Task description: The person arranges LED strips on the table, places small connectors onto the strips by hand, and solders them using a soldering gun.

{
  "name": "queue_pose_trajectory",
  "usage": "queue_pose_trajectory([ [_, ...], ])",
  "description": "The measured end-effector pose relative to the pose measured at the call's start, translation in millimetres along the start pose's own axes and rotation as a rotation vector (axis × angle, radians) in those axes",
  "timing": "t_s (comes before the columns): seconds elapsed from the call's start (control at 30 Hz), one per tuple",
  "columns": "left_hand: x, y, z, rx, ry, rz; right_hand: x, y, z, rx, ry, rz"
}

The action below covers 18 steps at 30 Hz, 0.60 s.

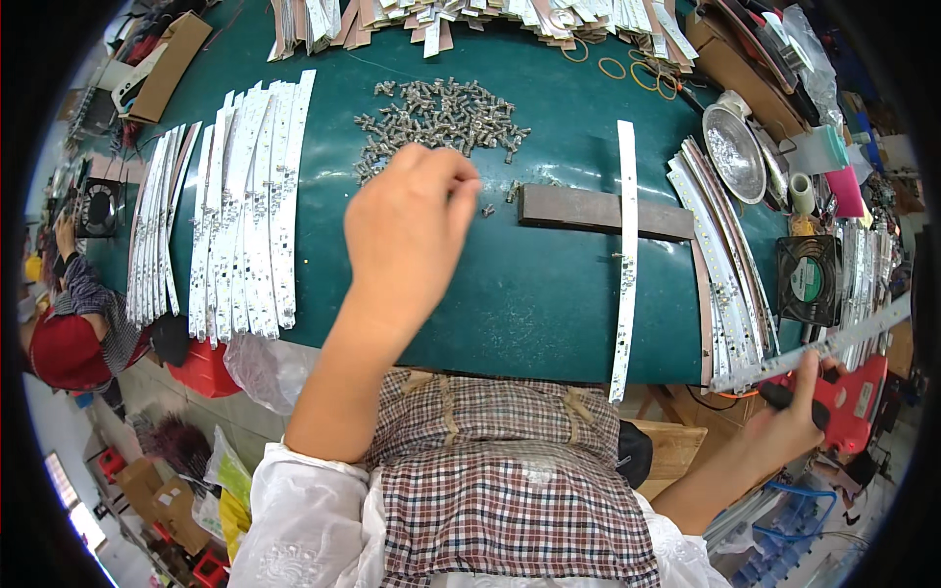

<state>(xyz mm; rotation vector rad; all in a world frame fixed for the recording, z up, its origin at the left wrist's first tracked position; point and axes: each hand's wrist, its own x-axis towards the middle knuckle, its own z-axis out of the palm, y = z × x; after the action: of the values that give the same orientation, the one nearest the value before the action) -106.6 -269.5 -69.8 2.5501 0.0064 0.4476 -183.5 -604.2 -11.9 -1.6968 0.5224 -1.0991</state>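
Observation:
My left hand [407, 230] hovers over the near edge of a heap of small metal connector-like parts [451, 110]. Its thumb and fingers are pinched together; anything between them is too small to make out. At the lower right, my right hand [769, 436] is closed at one white LED strip [833, 343], which slants up to the right. Beside its fingers is a red tool or box with black parts [855, 404]; whether the hand touches it I cannot tell. Another LED strip [627, 255] lies across a dark rectangular bar [569, 208] on the green table.
Stacks of LED strips lie at left [250, 211] and right [730, 284], with more strips [431, 24] along the far edge. Rubber bands [613, 69], a metal bowl [733, 155] and a small fan [808, 280] are at right. Another person [74, 338] sits far left.

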Motion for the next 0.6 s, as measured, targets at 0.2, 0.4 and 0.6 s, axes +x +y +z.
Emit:
queue_pose_trajectory([
  [0.2, -2, -10, 3, 0.0, -0.036, -0.022, -15, -23, -2, 0.098, -0.086, 0.088],
  [0.4, 7, -10, 5, 0.079, -0.109, -0.021, -38, -33, 5, 0.068, -0.167, 0.13],
  [0.6, 13, 3, 4, 0.171, -0.206, 0.032, -56, -50, 14, -0.04, -0.262, 0.216],
])
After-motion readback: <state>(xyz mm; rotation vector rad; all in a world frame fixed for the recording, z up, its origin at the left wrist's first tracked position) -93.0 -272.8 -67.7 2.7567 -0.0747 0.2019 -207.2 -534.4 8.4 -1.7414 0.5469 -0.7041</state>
